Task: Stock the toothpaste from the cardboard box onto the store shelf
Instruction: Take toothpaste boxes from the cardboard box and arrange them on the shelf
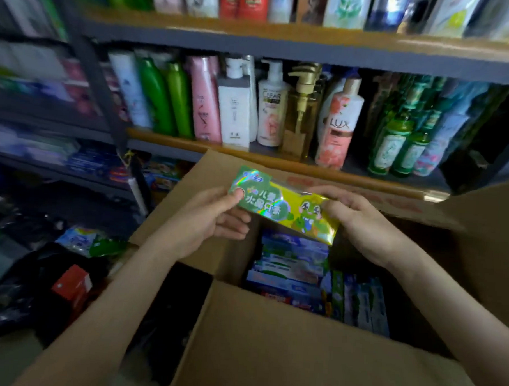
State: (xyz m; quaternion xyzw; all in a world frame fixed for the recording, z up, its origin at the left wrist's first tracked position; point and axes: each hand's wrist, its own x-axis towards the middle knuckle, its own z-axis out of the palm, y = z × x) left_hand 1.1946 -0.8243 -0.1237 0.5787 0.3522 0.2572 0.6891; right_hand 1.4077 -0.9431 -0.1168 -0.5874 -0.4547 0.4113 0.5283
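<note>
So both hands are on one green-and-yellow toothpaste [284, 206] pack, held flat and a bit tilted just above the open box [270, 339]: left hand [214, 220] pinches the left end with the thumb on top, right hand [360, 223] curls round the right end. More blue and green packs [293, 270] are stacked inside the box right under it. Behind the box the shelf [278, 156] is packed with upright shampoo bottles [268, 106], and a red carton [73, 284] sits in the dark clutter at lower left.
</note>
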